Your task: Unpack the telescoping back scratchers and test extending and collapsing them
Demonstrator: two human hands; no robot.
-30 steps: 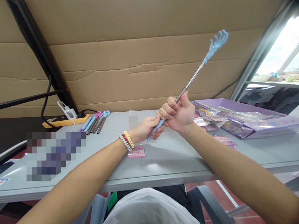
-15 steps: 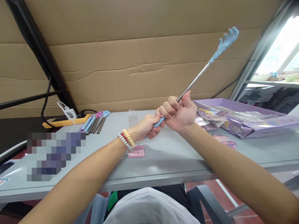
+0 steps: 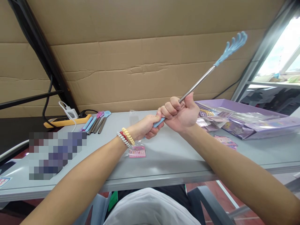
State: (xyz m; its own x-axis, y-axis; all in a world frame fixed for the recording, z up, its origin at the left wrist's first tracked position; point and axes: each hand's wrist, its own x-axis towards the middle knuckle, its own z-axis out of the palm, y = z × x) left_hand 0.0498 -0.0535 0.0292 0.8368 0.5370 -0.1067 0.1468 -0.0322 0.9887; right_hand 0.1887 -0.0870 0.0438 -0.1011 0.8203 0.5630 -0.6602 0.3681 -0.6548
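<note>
Back scratcher (image 3: 198, 82) held above grey table (image 3: 168, 162), slanting up between one and two o'clock, blue claw (image 3: 231, 48) at top: grip of left hand (image 3: 146, 125) closed round blue handle (image 3: 159, 122), grip of right hand (image 3: 181, 114) clenched just beside, metal shaft (image 3: 206, 74) emerging above; yellow coil band (image 3: 128, 136) on left wrist, pink card packet (image 3: 137, 152) on table at seven o'clock from hands, more scratchers (image 3: 97, 122) together at nine o'clock, purple box (image 3: 248, 107) with packaged items (image 3: 248, 117) at three o'clock, brown cardboard (image 3: 140, 53) behind at twelve o'clock
</note>
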